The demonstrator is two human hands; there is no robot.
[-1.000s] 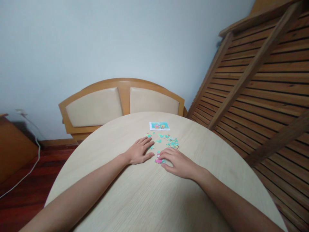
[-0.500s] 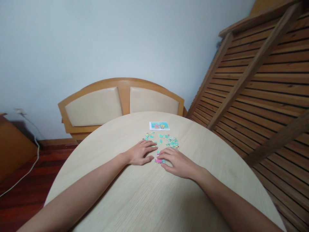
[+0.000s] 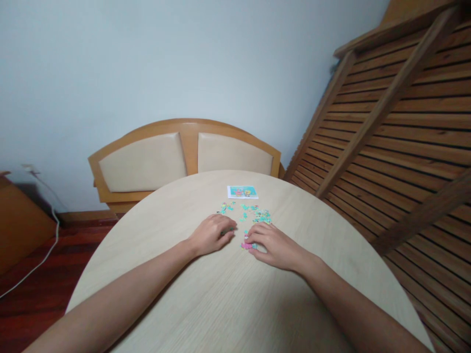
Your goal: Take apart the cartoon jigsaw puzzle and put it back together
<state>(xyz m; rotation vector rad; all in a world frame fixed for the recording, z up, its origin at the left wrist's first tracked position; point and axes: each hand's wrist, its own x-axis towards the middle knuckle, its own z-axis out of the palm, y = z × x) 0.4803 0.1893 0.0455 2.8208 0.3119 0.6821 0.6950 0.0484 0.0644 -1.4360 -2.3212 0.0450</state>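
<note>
My left hand rests on the table with curved fingers, its thumb apart from them. Small greenish bits, probably puzzle pieces, show in the gap between thumb and fingers. Opposite it, my right hand has its thumb and fingertips on a small joined cluster of pink and teal puzzle pieces, partly covering it. Beyond the hands lie loose puzzle pieces, mostly turquoise, heaped at the right. A smaller group of pieces is scattered at the left. Farther back lies a picture card with a pink and a yellow cartoon figure.
Everything lies on a round, pale wooden table. Behind it stands a headboard with cream panels against the wall. A slatted wooden frame leans at the right. A white cable runs down to the floor at the left.
My right hand and the pink cluster have shifted slightly right, away from my left hand. The left hand's fingers have curled in, and a few turquoise pieces near it are no longer in the same place.
</note>
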